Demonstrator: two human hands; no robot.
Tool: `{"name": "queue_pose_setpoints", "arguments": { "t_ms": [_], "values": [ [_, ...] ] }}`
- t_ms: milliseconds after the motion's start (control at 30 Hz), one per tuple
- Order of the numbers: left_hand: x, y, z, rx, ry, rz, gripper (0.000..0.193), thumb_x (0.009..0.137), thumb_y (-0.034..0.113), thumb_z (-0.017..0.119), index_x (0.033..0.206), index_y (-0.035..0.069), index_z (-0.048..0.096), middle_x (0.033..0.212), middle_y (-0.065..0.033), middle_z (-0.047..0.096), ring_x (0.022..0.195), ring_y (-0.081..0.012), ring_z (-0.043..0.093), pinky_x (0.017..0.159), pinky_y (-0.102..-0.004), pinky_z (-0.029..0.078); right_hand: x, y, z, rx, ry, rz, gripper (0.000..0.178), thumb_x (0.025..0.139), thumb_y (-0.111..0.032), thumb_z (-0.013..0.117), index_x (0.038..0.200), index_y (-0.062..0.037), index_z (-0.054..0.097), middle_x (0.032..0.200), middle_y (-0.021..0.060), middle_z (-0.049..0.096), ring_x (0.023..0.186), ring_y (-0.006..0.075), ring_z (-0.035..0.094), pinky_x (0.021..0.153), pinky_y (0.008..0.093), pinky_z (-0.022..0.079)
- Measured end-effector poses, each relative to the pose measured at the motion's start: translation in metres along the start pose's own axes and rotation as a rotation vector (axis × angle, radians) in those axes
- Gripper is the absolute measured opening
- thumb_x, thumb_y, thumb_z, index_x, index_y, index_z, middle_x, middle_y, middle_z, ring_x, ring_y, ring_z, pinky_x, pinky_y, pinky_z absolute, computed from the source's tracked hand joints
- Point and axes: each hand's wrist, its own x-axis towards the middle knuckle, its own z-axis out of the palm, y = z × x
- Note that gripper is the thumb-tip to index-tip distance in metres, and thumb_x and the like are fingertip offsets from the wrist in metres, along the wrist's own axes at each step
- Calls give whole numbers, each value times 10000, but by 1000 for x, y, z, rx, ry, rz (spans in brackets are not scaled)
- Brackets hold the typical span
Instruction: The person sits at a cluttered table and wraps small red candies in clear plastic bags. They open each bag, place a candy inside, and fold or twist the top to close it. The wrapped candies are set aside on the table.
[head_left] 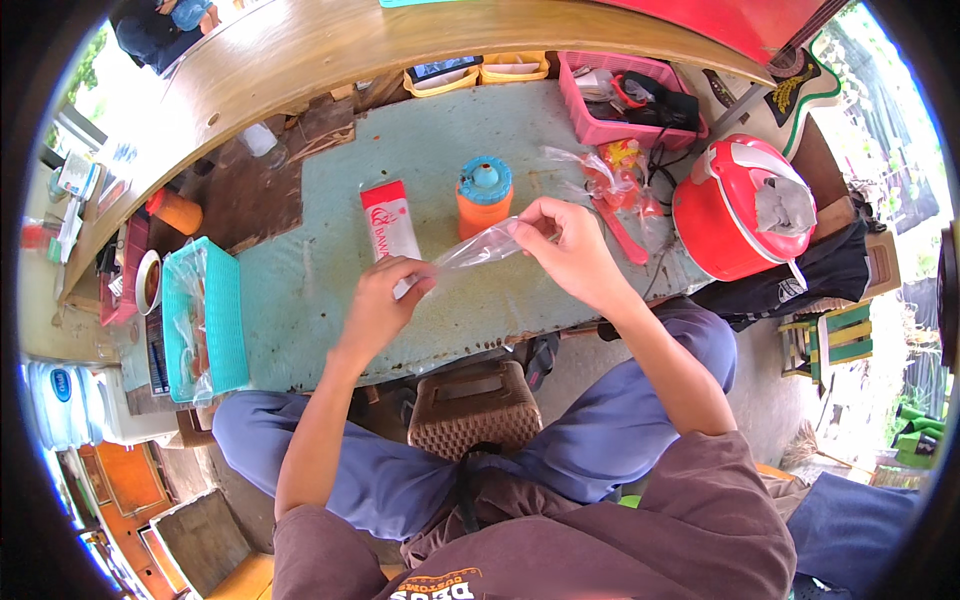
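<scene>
Both hands held a clear plastic bag (pixel 478 246) stretched between them, just in front of the orange bottle (pixel 484 197) on the bench (pixel 330 290). The left hand (pixel 383 300) had its grip pinched narrow on the bag's near end, beside the red-and-white packet (pixel 391 226) left of the bottle. The right hand (pixel 570 246) pinched the far end. The step looked like opening the bag; parting its mouth seemed to call for rubbing the layers apart with the fingertips.

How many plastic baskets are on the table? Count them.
2: a turquoise basket at the table's left edge, beside the left hand, and a pink basket at the far right. Others may be hidden.
</scene>
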Motion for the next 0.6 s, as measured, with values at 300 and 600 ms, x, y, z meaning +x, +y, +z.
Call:
{"name": "queue_pose_setpoints", "arguments": {
  "t_ms": [300, 600],
  "values": [
    [6, 0, -4, 17, 94, 8, 236, 849, 56, 755, 1069, 49, 672, 870, -80, 656, 809, -230, 626, 727, -348, 501, 2, 4, -4, 70, 83, -8, 149, 932, -135, 678, 909, 13, 678, 786, 57, 701, 726, 92, 637, 667, 267, 484],
    [5, 60, 9, -158, 256, -5, 245, 875, 118, 759, 1092, 62, 659, 840, -46, 675, 781, -121, 621, 635, -277, 444, -11, -1, 17, 212, 80, -48, 108, 952, -97, 685, 964, 9, 699, 817, 12, 707, 722, 34, 612, 632, 203, 456]
  ]
}}
